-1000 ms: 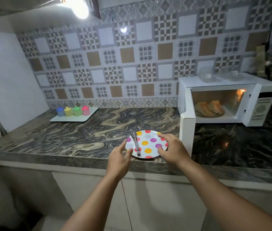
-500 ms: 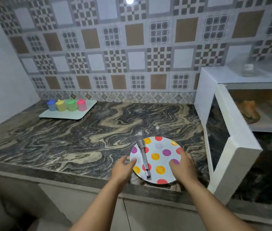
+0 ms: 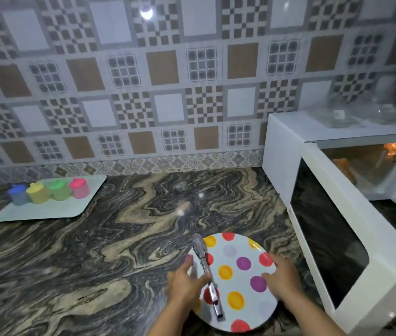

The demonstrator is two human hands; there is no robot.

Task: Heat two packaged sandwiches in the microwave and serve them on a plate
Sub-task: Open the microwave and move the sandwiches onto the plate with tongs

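Note:
A white plate point(image 3: 237, 282) with coloured dots sits near the front edge of the marble counter. Metal tongs point(image 3: 208, 275) lie across its left half. My left hand point(image 3: 183, 286) grips the plate's left rim, its thumb lying over the tongs. My right hand point(image 3: 280, 278) grips the right rim, thumb on top of the plate. To the right stands the white microwave point(image 3: 286, 146), door point(image 3: 328, 253) swung open towards me. Inside, under the lit lamp, an orange-brown sandwich point(image 3: 343, 169) shows only in part.
A pale tray point(image 3: 46, 209) with several small coloured lidded jars point(image 3: 49, 192) stands at the back left. Clear plastic containers point(image 3: 362, 112) sit on top of the microwave. The open door juts out just right of the plate. Dark marble counter point(image 3: 95, 251) stretches to the left.
Both hands have closed in from beside the plate onto its rims, and the left thumb now lies over the tongs. The view has moved closer and lower.

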